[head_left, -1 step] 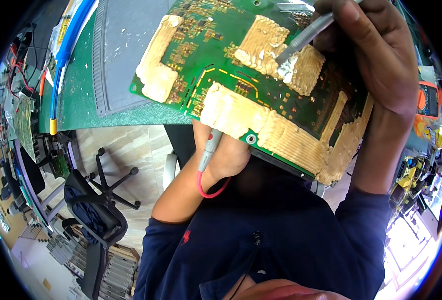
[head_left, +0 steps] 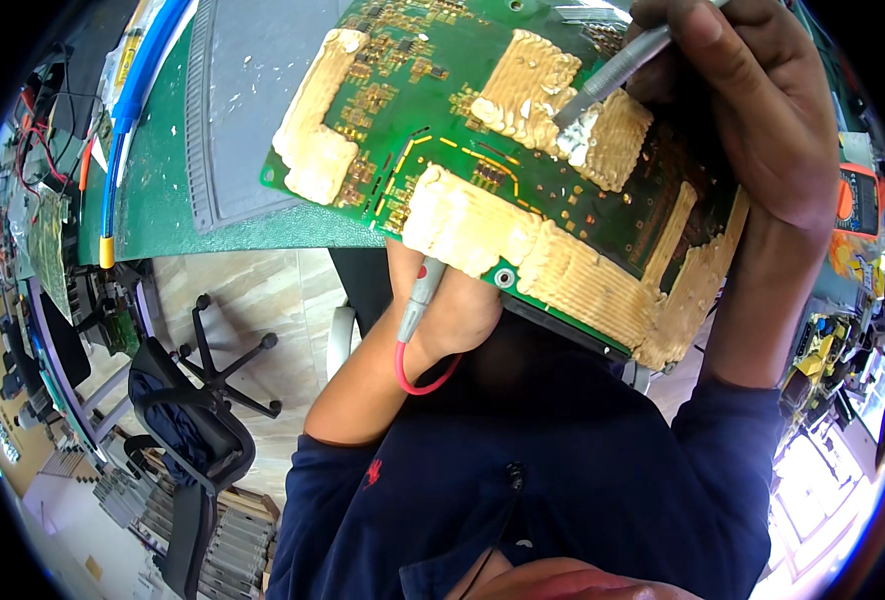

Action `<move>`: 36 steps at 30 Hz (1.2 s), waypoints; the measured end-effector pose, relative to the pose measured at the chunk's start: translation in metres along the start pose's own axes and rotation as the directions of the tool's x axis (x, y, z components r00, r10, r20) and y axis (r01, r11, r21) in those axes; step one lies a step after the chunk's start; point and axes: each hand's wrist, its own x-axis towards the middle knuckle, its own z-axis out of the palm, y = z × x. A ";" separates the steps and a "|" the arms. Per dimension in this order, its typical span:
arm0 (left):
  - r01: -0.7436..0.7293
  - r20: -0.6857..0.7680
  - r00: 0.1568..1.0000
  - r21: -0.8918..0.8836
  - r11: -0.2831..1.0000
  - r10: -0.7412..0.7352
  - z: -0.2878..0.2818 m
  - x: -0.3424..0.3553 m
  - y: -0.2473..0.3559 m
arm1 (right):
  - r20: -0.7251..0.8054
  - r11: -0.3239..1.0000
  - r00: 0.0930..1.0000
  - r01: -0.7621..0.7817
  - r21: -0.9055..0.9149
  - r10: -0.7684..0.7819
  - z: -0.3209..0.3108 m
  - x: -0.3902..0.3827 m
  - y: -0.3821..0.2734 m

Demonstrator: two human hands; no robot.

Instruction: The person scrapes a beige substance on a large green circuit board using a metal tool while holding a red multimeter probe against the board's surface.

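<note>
A green circuit board (head_left: 573, 230) with thick cream-coloured ridged patches (head_left: 573, 300) is tilted over the bench edge. My left hand (head_left: 458, 310) is closed beneath it, supporting it, fingertips hidden. A grey probe (head_left: 420, 295) with a red lead lies against that hand, partly under the board. My right hand (head_left: 743, 120) grips a silver pen-like tool (head_left: 623, 70), whose tip touches a whitish, broken spot (head_left: 578, 135) in the upper patch, where small flakes show.
The green bench (head_left: 148, 225) carries a grey mat (head_left: 228, 150) and blue cable (head_left: 138, 85). Red leads and boards crowd the far left. An orange meter (head_left: 853, 200) and clutter lie at right. A black office chair (head_left: 188, 440) stands on the floor, lower left.
</note>
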 end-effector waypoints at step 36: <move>0.005 -0.033 0.999 -0.118 0.993 -0.009 0.009 0.014 0.012 | -0.005 0.954 0.993 0.110 -0.280 -0.116 0.009 -0.062 -0.034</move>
